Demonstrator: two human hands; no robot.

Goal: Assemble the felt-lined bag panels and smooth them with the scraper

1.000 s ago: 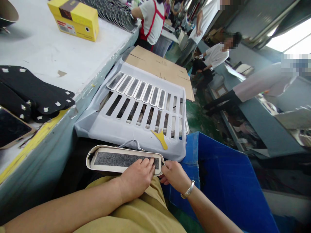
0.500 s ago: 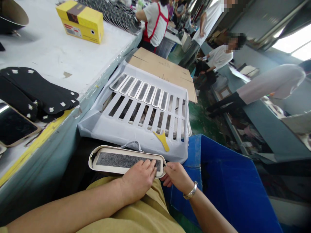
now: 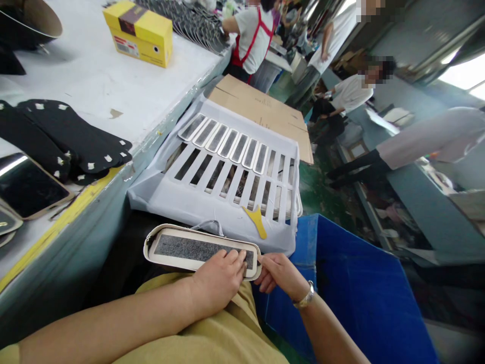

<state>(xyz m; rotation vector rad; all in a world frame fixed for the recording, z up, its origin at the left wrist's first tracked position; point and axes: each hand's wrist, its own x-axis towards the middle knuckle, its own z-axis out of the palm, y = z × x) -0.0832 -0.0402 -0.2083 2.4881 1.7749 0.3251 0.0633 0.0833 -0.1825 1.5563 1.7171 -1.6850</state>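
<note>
"Cream case: where do we find it?"
"Just above our lap, before a slotted grey sheet."
"How do we record the left hand?"
"Palm down, fingers extended across the case's grey strip."
"And the right hand?"
"Fingers curled, gripping the case's right end, beside a blue bin."

Mustard clothing, silver bracelet

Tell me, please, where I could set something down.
The white tabletop has bare room between the yellow box and the black pieces, except for a small scrap. It is crowded where a glossy dark slab lies near those pieces, and where the left hand and right hand touch the cream item.
</note>
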